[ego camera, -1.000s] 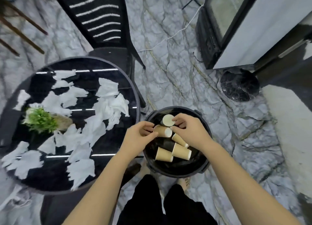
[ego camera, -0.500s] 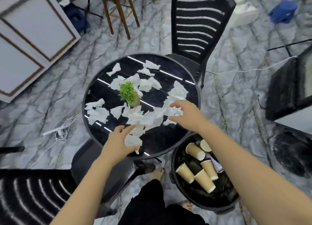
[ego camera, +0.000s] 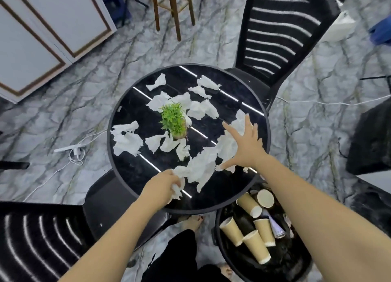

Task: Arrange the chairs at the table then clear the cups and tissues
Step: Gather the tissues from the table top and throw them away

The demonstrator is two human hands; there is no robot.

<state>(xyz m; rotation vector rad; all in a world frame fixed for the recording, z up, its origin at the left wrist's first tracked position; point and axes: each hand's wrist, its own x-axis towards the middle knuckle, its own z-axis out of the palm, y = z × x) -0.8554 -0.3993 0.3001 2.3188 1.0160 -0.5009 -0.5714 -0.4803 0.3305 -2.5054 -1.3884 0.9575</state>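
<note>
Step in hand: tissue clearing. Cups look done — the paper cups (ego camera: pixel 255 235) lie in the black bin (ego camera: pixel 220 250) on the floor, just beside the near right edge of the round black table (ego camera: pixel 127 176). Both chairs sit tucked at the table: one at the far right (ego camera: pixel 279 36), one at the near left (ego camera: pixel 38 243).

Left hand (ego camera: pixel 163 188) is clenched on a crumpled tissue (ego camera: pixel 198 167) at the near table edge; the sheet trails out from the fist. Right hand (ego camera: pixel 245 144) is spread flat, fingers splayed, pressing down on a loose heap of tissues (ego camera: pixel 227 146) at the right side, not yet closed on it.

Next move, by my reading: right hand rakes its heap into a bunch, then both loads drop into the bin close by.

Remaining tissues lie scattered across the far and left parts of the top, several crowding the small potted plant (ego camera: pixel 174 120) at centre. That pot is the obstacle; a wide sweep could tip it. A power cable (ego camera: pixel 72 152) trails on the marble floor at left, clear of the work.
</note>
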